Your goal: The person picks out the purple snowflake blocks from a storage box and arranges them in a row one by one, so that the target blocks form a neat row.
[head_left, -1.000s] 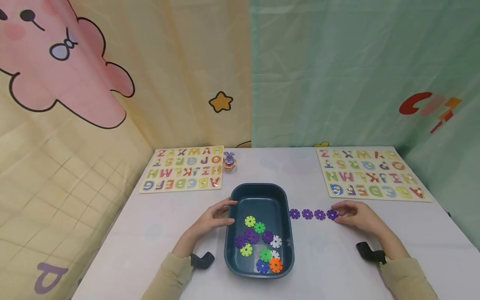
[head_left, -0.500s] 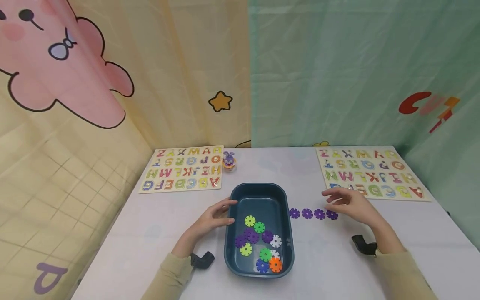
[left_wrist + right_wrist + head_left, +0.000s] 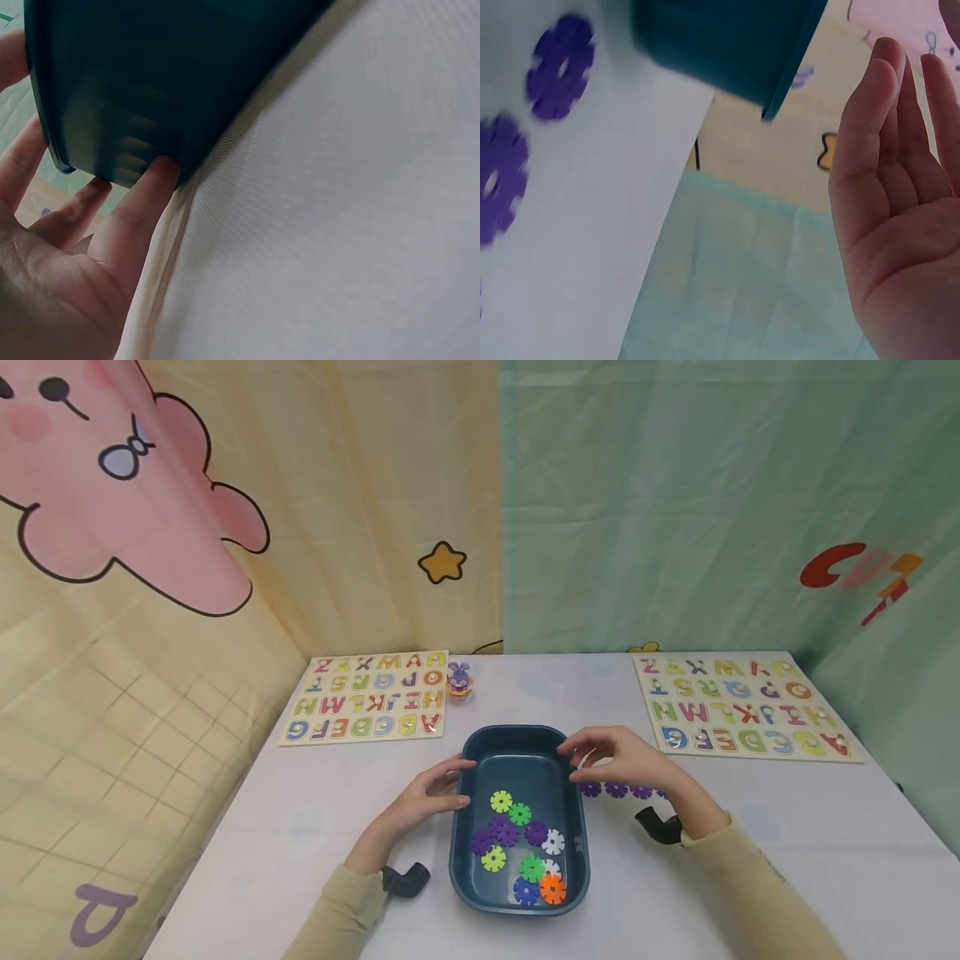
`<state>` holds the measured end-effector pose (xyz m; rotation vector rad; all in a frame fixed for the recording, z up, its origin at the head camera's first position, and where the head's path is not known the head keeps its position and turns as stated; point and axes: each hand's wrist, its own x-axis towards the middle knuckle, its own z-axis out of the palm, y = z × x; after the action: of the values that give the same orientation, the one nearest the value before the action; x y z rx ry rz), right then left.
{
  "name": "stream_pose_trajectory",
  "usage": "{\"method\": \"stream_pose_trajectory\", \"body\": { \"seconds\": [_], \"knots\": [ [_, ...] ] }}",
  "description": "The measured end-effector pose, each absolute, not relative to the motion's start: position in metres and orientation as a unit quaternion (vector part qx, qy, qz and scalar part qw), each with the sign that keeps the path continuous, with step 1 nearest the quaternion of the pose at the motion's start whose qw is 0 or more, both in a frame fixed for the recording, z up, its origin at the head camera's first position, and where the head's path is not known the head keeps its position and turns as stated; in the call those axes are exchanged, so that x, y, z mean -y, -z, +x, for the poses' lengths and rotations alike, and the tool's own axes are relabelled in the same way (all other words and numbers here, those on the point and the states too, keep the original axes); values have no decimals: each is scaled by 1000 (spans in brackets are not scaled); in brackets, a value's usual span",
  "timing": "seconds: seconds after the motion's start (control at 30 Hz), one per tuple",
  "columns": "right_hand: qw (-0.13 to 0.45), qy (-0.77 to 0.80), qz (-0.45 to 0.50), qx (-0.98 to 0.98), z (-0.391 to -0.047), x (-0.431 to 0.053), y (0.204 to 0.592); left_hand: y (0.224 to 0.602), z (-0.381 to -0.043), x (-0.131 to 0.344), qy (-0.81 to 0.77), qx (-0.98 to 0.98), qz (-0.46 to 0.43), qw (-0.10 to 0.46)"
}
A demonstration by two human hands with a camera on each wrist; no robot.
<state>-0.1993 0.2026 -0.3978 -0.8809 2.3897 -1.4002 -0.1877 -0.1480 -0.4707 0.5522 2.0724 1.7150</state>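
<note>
The left hand [image 3: 420, 793] rests loosely against the bin [image 3: 517, 768] of coloured discs [image 3: 552, 888]; the right hand [image 3: 626, 758], fingers slack, hovers over its right side, near purple discs [image 3: 617, 789].

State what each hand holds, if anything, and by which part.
The left hand holds the blue tray by its left side, thumb on the outer wall; the right hand holds nothing.

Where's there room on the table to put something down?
Behind the tray, between the bunny toy and right letter board, is bare table. More lies in front of the left letter board and right of the right sleeve. It's crowded in the tray's near half, with discs, and just right of the tray, with the purple row and right hand.
</note>
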Motion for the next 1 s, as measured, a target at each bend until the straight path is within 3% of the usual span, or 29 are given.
{"method": "stream_pose_trajectory", "body": {
  "seconds": [0.27, 0.57, 1.0],
  "knots": [
    [190, 467, -348, -791, -206, -163, 403, 471, -189, 147, -613, -735, 205, 202],
    [233, 423, -428, -764, -211, -133, 416, 472, -189, 148, -608, -741, 195, 208],
    [274, 335, -462, -774, -215, -112, 431, 470, -189, 148, -609, -740, 198, 205]
  ]
}}
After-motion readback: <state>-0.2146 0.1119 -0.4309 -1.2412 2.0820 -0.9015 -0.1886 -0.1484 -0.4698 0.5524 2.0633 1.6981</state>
